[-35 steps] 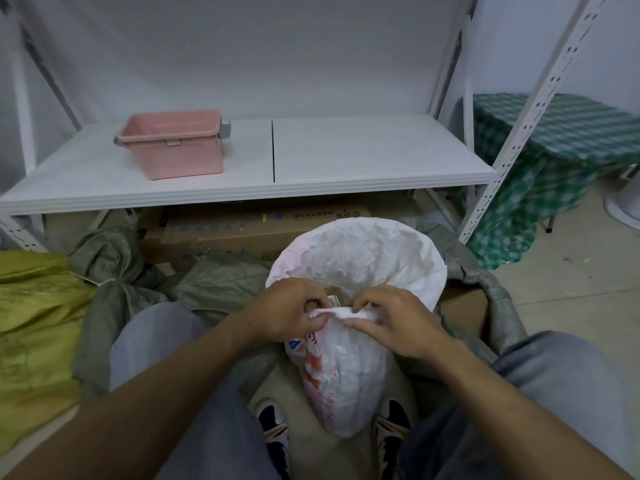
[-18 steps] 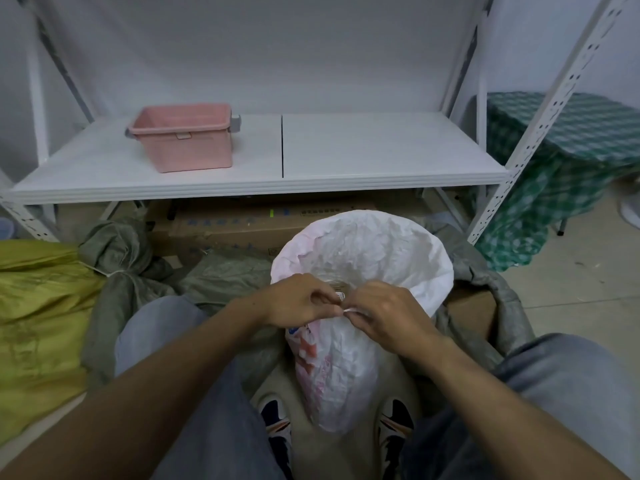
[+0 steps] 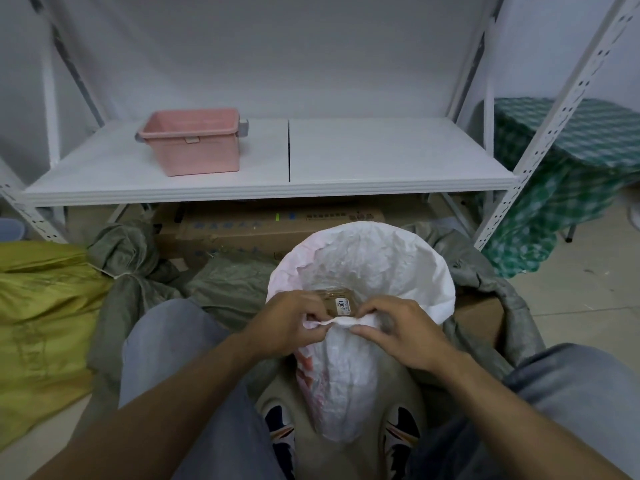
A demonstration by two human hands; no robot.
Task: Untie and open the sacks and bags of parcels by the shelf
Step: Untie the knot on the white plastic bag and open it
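White woven plastic sack [image 3: 349,372] with red print stands between my knees, on the floor before the white metal shelf [image 3: 363,157]. My left hand [image 3: 289,322] and right hand [image 3: 398,332] each pinch its near rim, a rolled fold stretched between them. Its mouth gapes, showing a brown taped parcel [image 3: 337,301] inside. I judge the fabric thin, crinkly, limp and slippery; the doubled rim looks the surest hold.

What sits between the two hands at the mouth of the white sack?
In the head view, a brown parcel with a white label shows between the left hand and right hand, inside the white sack.
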